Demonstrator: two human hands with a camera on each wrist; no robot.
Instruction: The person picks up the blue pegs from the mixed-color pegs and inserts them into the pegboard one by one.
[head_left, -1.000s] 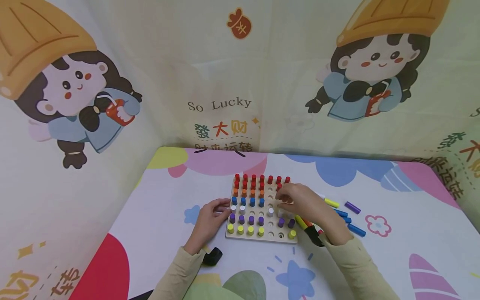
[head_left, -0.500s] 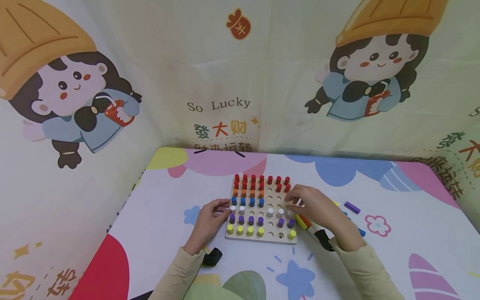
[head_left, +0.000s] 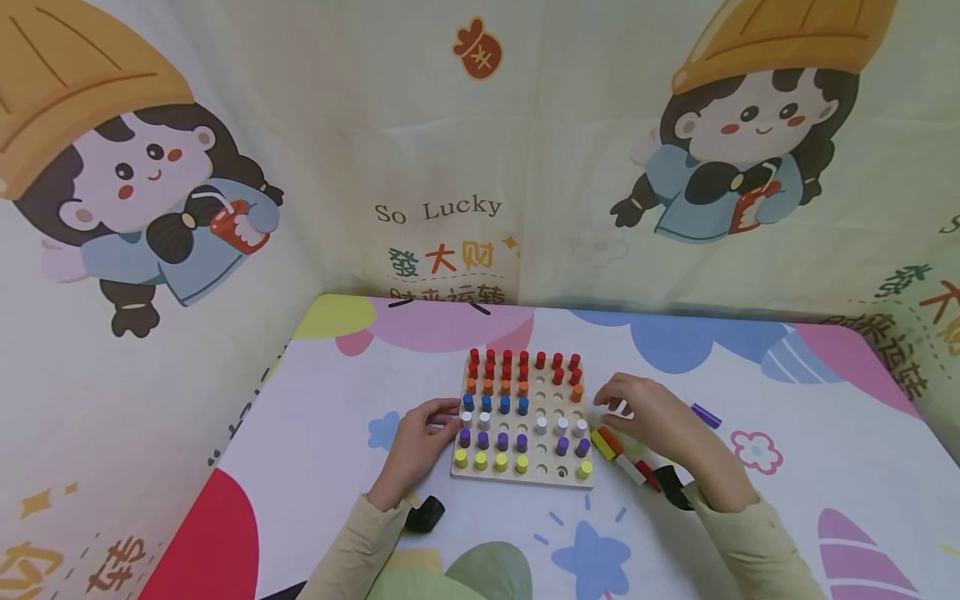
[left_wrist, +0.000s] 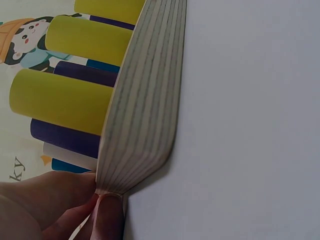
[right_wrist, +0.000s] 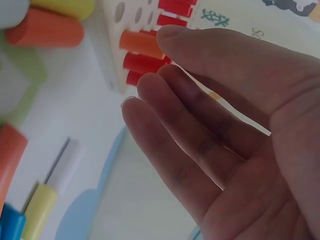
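A wooden pegboard point(head_left: 551, 476) carries rows of red, orange, blue, white, purple and yellow pegs, with several bare holes toward its right. My left hand point(head_left: 422, 440) pinches the board's left edge between thumb and finger; the left wrist view shows the thumb point(left_wrist: 55, 192) at a corner of the board. Just right of the board is my right hand point(head_left: 652, 417), its fingers loosely bent and nothing between them. An orange peg point(head_left: 577, 393) stands upright in the third row's right end, close to the right fingertips. In the right wrist view this orange peg point(right_wrist: 142, 44) is partly behind the thumb.
Loose pegs lie right of the board: a yellow one point(head_left: 602, 444), an orange one point(head_left: 612, 441), a white one point(head_left: 630, 469) and a red one point(head_left: 647, 476). Farther right lies a purple peg point(head_left: 707, 415), partly covered by the right hand. A printed curtain point(head_left: 555, 167) hangs behind the table.
My right hand has drawn back to the right from over the board, uncovering an upright orange peg at the third row's right end. The left hand has stayed at the left edge.
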